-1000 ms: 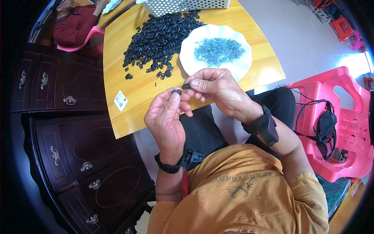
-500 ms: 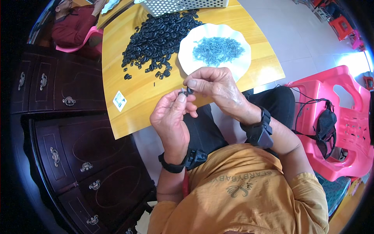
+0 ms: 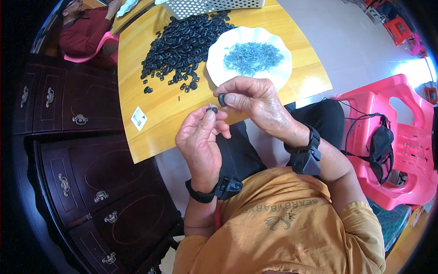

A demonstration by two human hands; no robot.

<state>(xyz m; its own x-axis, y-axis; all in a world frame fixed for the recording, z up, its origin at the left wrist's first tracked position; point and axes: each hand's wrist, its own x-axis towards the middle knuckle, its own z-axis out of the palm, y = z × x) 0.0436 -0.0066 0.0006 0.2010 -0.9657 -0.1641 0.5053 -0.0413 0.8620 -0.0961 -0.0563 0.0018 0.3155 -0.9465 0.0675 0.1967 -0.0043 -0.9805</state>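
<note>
Within the right hand (image 3: 258, 100) is a small, rounded black piece (image 3: 222, 100).

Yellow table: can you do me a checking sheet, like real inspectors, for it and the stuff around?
Surface: yellow wooden table, with a white label near its left edge.
Things: heap of black pieces; white scalloped plate bearing thin metal pins.
Clutter: a few loose black pieces off the heap; perforated basket at the far edge.
Left hand: pinches a small black piece, thin pin sticking up there.
Right hand: pinches another black piece.
Cables: thin dark cords on the pink chair; use unclear.
Surroundings: dark cabinet on the left; another person seated at upper left.
</note>
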